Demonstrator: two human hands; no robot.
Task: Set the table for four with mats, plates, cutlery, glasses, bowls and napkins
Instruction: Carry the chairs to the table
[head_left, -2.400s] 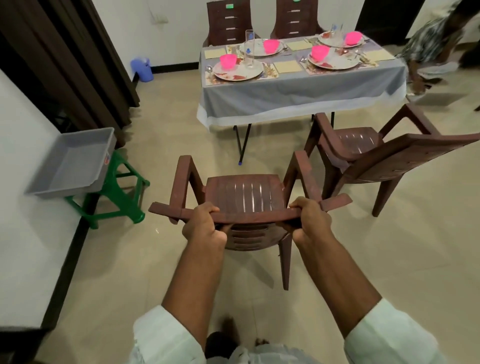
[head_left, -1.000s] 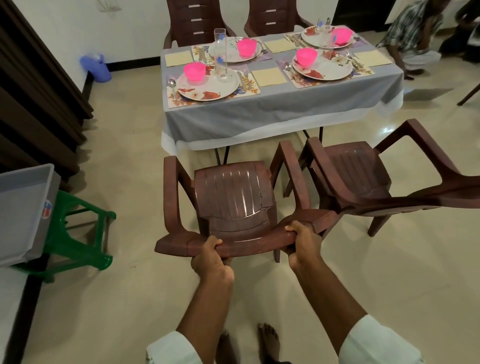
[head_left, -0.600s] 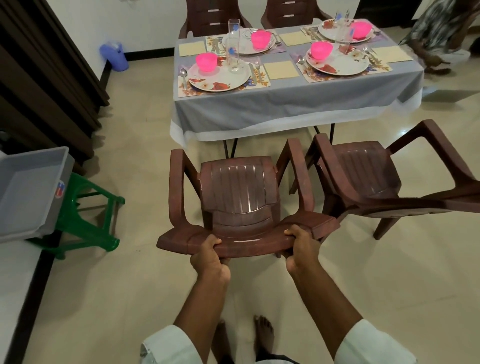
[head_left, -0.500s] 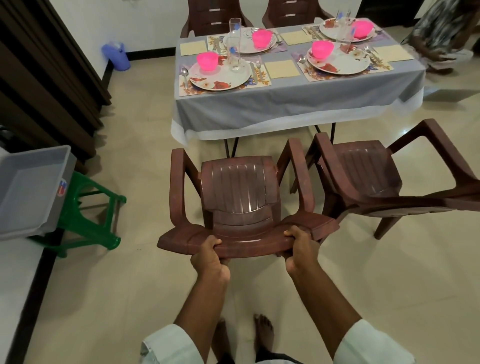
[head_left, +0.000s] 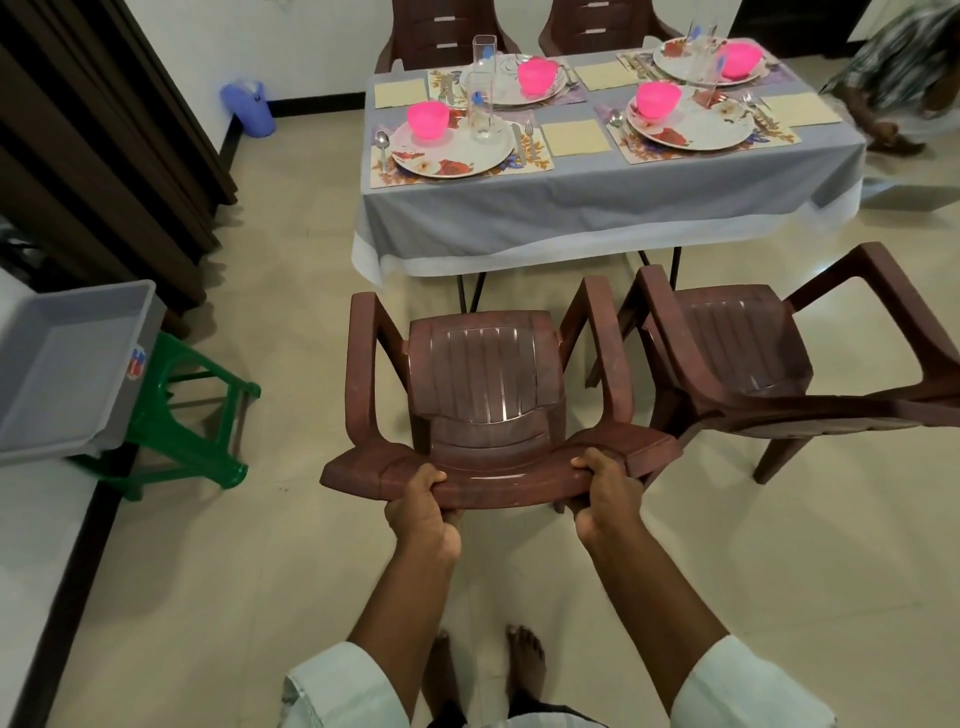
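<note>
- The table (head_left: 597, 208) stands ahead, laid with mats, flowered plates (head_left: 451, 148), pink bowls (head_left: 427, 118), glasses (head_left: 483, 83), cutlery and napkins (head_left: 574, 137) at four places.
- Both hands, left hand (head_left: 423, 499) and right hand (head_left: 602, 488), clench the top rail of a brown chair (head_left: 485, 384).
- Since a couple of seconds ago the chair has come much nearer the table, now just short of its near-left setting.
- A second chair (head_left: 737, 353) waits beside it, right of it.
- Judging by this, laying is done; only seating remains.
</note>
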